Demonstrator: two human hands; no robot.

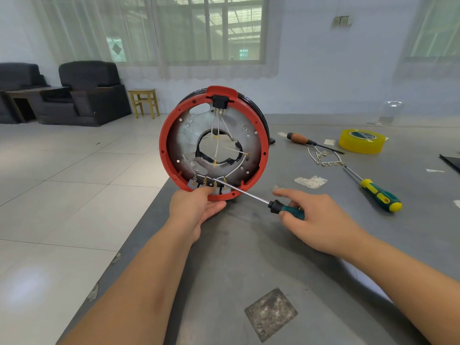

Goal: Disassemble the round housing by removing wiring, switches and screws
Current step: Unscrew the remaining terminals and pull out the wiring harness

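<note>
The round housing (174,125), a red ring around a grey metal plate, stands on edge on the table with its open side toward me. White wires (217,135) run from a black block (220,101) at its top down to grey switches (194,183) along its bottom rim. My left hand (196,210) grips the bottom rim, thumb over the switches. My right hand (321,220) holds a green-handled screwdriver (292,210). Its thin shaft points up and left, and the tip lies at the switch terminals.
On the grey table (249,257) to the right lie a brown-handled screwdriver (302,140), a green-and-yellow screwdriver (380,196), loose white wires with terminals (323,158) and a yellow tape roll (362,141). The table's left edge drops to a tiled floor. Armchairs and a stool stand far left.
</note>
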